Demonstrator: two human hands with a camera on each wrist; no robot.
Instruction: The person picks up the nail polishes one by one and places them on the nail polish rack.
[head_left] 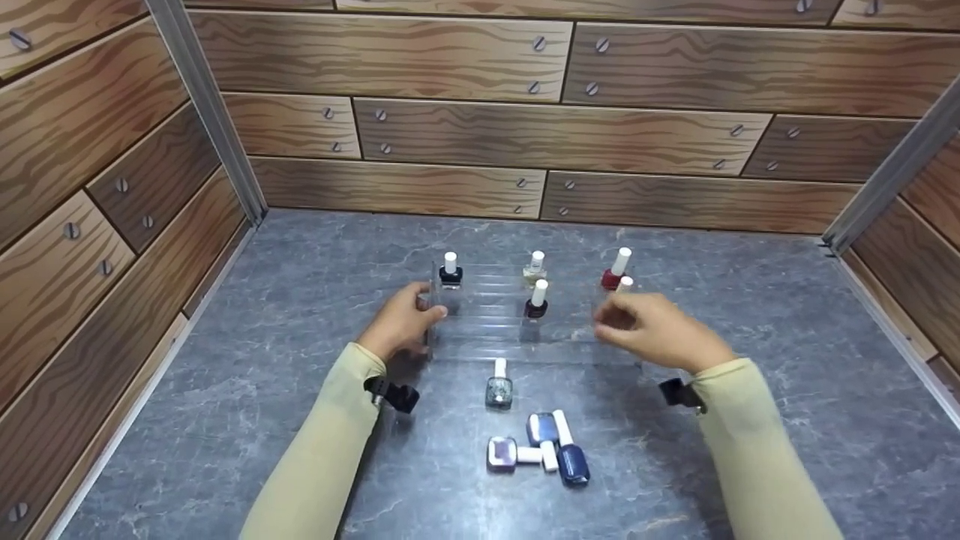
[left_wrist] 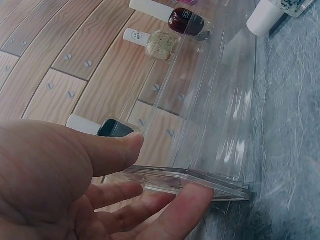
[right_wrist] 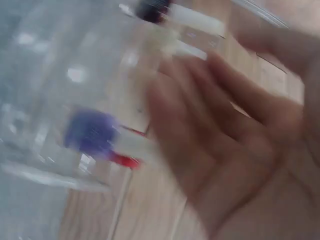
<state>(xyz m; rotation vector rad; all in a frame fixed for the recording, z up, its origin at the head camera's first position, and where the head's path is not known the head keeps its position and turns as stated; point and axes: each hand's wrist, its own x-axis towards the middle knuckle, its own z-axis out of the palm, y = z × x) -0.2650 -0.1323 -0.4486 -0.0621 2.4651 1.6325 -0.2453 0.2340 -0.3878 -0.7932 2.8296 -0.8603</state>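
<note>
A clear stepped rack [head_left: 480, 330] holds several white-capped nail polish bottles. My left hand [head_left: 401, 321] grips the rack's left side wall, thumb inside and fingers outside. Nearest to it is a dark nail polish bottle [head_left: 451, 276] on the top step. My right hand [head_left: 652, 330] is at the rack's right end, its fingers loosely bent beside a purple nail polish bottle [right_wrist: 92, 132]; that view is blurred. Behind the purple one stands a red bottle [head_left: 613, 280]. Mid-rack are a pale glitter bottle [head_left: 535, 273] and a dark red bottle [head_left: 535, 308].
In front of the rack, a glitter bottle [head_left: 499, 392] is on the grey marbled table [head_left: 225, 420]. Closer in lie a blue bottle [head_left: 543, 428], a navy bottle [head_left: 574, 465] and a purple-toned bottle [head_left: 502, 454]. Wood-patterned walls [head_left: 465, 135] enclose the table.
</note>
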